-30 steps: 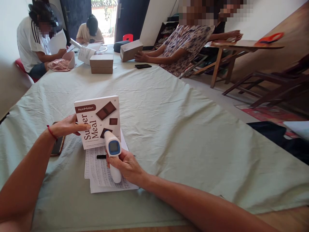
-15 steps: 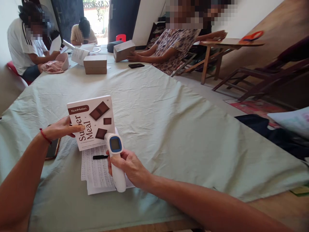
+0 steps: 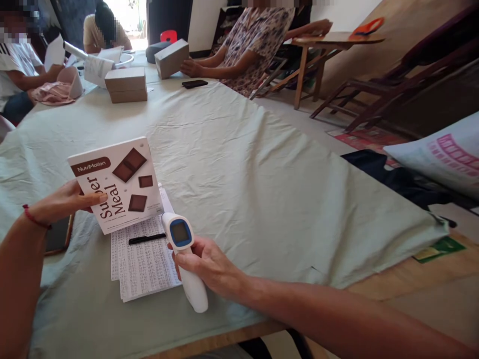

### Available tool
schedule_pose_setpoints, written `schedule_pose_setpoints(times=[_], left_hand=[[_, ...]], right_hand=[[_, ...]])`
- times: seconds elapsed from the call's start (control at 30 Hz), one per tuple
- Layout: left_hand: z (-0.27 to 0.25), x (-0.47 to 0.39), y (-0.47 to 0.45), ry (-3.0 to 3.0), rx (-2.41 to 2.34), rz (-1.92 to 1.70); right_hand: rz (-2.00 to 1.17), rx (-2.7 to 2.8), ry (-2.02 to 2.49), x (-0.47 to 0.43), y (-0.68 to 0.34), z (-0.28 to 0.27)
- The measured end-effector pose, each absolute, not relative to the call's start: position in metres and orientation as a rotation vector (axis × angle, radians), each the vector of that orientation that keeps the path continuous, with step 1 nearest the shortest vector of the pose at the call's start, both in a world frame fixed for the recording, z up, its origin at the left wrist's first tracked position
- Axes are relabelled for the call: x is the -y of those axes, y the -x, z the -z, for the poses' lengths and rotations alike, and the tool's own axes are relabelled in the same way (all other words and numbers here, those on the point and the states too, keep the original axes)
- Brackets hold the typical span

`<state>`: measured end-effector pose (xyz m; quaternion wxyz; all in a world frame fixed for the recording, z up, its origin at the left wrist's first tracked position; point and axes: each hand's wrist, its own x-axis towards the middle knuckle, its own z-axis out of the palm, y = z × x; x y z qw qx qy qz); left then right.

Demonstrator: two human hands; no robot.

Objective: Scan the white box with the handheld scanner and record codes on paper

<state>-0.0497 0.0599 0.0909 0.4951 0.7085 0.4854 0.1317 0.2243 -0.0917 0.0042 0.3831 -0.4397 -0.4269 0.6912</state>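
My left hand (image 3: 73, 202) grips the left edge of a white "NutriMotion Super Meal" box (image 3: 123, 174), its thumb lying on the printed front. The box is tilted, with brown chocolate pieces pictured on it. In my right hand (image 3: 204, 259) is a white infrared thermometer (image 3: 192, 284) with a blue-rimmed grey screen (image 3: 180, 233) facing me. Its head is close to the box's lower right corner; whether they touch I cannot tell. Beneath both lie handwritten sheets (image 3: 145, 269) with a black pen (image 3: 147, 239) on top. A phone (image 3: 60, 234) rests by my left wrist, partly hidden.
A pale green cloth (image 3: 299, 199) covers the table. Farther back are a cardboard box (image 3: 126, 86), a dark phone (image 3: 194, 84) and a pink cloth (image 3: 54, 92). A person in a patterned top (image 3: 258, 35) handles another box (image 3: 172, 59). Two more people sit at the far left.
The view has swung to the right, so the table and people sit farther left. The thermometer has come away from the box a little, uncovering its lower right corner. Both hands keep their holds.
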Motion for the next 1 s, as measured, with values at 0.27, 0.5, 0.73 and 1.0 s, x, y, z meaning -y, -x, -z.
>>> schedule_pose_setpoints(times=[0.27, 0.5, 0.73, 1.0], left_hand=[[-0.093, -0.060, 0.049, -1.719, -1.159, -0.322], [-0.094, -0.060, 0.049, -1.725, -1.113, -0.299], [-0.094, -0.057, 0.047, -1.741, -1.088, -0.307], [-0.094, -0.054, 0.047, -1.751, -1.090, -0.304]], right_hand=[[-1.754, 1.152, 1.105, 0.088, -0.229, -0.008], [-1.237, 1.599, 1.481, 0.049, -0.266, -0.015], [-0.262, 1.903, 1.828, 0.031, -0.278, 0.011], [-0.021, 2.254, 1.237, 0.037, -0.263, 0.008]])
